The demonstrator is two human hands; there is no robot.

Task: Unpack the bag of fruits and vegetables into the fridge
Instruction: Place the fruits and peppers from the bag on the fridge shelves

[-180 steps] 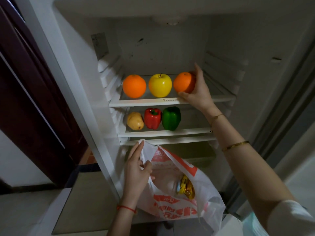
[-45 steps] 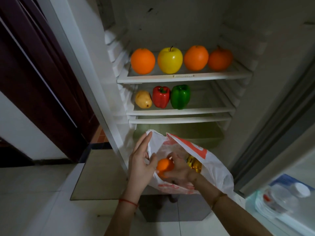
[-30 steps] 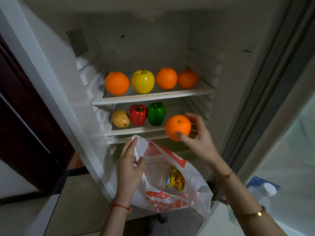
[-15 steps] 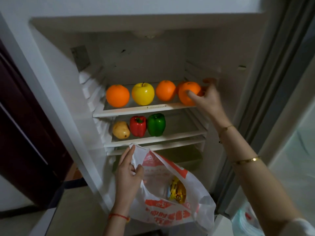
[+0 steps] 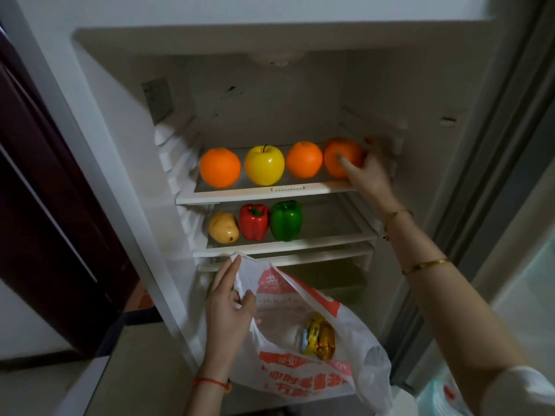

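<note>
The fridge stands open. On its upper shelf sit an orange, a yellow apple and a second orange. My right hand grips another orange at the right end of that shelf, with one more orange fruit partly hidden behind it. The lower shelf holds a yellow pear, a red pepper and a green pepper. My left hand holds open the white and red plastic bag, with a yellow packet inside.
A dark wooden door stands to the left of the fridge. The fridge door edge runs down the right. A drawer lies under the lower shelf, behind the bag. The right half of the lower shelf is bare.
My right hand took an orange out of the bag, lifted it past the lower shelf and has brought it onto the right end of the upper shelf. My left hand kept hold of the bag.
</note>
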